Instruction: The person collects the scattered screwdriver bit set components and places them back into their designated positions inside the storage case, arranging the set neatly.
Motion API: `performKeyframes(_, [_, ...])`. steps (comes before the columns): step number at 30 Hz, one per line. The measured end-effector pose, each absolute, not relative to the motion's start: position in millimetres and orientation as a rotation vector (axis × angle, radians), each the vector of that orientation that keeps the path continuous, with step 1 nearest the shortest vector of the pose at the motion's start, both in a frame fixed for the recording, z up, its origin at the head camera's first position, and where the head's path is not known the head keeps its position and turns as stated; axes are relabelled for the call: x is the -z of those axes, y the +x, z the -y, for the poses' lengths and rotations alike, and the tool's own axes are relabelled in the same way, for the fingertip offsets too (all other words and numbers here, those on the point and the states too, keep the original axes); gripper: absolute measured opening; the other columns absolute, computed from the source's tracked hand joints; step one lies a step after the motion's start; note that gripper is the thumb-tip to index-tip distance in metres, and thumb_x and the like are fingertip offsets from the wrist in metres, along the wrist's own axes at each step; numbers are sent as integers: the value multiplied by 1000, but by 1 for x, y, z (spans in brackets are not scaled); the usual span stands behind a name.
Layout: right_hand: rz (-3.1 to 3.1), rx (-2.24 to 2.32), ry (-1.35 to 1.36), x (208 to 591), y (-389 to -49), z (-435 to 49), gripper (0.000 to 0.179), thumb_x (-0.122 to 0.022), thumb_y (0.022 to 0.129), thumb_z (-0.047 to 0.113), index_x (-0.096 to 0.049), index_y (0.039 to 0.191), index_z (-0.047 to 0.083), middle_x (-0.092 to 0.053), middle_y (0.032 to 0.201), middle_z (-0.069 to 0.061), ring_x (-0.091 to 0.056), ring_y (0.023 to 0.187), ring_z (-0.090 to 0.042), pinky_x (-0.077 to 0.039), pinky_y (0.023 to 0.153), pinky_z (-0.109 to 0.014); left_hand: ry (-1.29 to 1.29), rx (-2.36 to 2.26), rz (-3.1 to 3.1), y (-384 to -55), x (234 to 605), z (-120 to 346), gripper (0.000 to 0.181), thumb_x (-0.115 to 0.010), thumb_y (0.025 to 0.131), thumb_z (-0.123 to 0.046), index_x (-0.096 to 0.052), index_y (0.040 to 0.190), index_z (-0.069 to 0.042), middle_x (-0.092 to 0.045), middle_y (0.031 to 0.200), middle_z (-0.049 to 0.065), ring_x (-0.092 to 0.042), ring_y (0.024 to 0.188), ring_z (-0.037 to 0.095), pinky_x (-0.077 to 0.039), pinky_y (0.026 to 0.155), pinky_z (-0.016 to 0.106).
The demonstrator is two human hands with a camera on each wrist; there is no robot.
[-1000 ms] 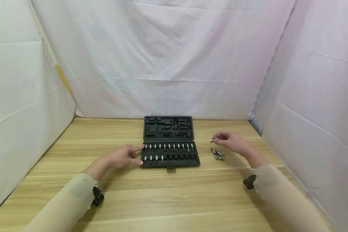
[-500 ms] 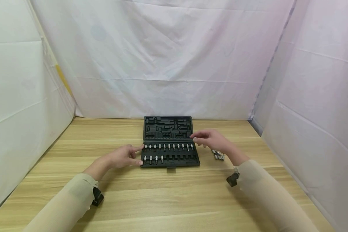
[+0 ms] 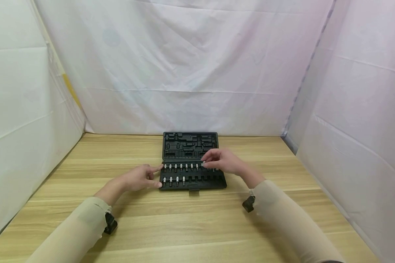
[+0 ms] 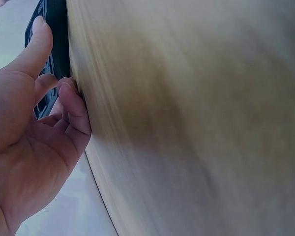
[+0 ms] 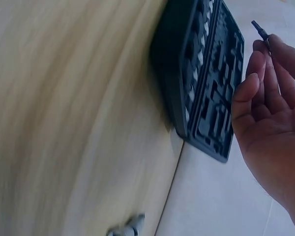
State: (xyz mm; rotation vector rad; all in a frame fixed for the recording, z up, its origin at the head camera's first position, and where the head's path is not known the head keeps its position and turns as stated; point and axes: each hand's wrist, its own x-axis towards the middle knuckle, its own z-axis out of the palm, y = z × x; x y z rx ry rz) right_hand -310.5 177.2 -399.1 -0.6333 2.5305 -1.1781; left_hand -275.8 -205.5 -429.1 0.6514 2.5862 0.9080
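Note:
A black socket case [image 3: 210, 187] lies unfolded on the table, its moulded lid [image 3: 184, 144] at the back. Silver bit sockets stand along its back row; several more fill the left part of the front row, and the slots to their right are bare. My left hand [image 3: 139, 178] touches the case's left edge with index finger and thumb extended. Between thumb and fingertips my right hand [image 3: 225, 161] pinches a bit socket [image 5: 259, 30], its dark tip pointing out in the right wrist view. This hand hovers over the right part of the back row and hides some sockets there.
Loose bit sockets [image 5: 128, 228] lie on the wooden table [image 3: 171, 226] right of the case; the right arm hides them in the head view. White cloth [image 3: 191, 65] hangs behind the table and along both sides.
My right hand has carried the pinched bit socket leftward from beside the loose ones to above the case's back row. My left hand has stayed at the case's left edge.

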Motion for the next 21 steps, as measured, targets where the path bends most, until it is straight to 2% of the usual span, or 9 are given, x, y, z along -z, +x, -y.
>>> performKeyframes(4, [-2511,1138,-650,404,-310,-164,22,-78,104,29,-80,124,19,-81,113,4,-70,100,-25,-57,85,-41,650,-902,-2589,-276,429,205,88,-84,97,-40,-41,170,-14,-61,105,10,-53,87,20,-49,73,32])
performKeyframes(8, [-2499,1089,-681,411,-313,-153,18,-79,104,28,-83,120,19,-82,112,5,-73,102,-13,-59,93,-37,650,-899,-2590,-275,429,205,87,-84,98,-40,-42,170,-14,-61,107,10,-54,89,20,-49,74,33])
performKeyframes(14, [-2459,997,-765,419,-315,-139,17,-78,104,26,-85,119,20,-81,117,4,-72,105,-8,-60,98,-36,646,-903,-2584,-275,430,205,87,-84,98,-40,-42,170,-14,-61,106,10,-53,89,20,-49,74,33])
performKeyframes(21, [-2459,937,-791,421,-317,-130,16,-79,104,22,-86,118,21,-81,110,4,-70,97,-8,-58,88,-31,663,-907,-2581,-277,428,206,86,-83,99,-39,-42,169,-11,-60,103,9,-52,88,20,-47,74,33])
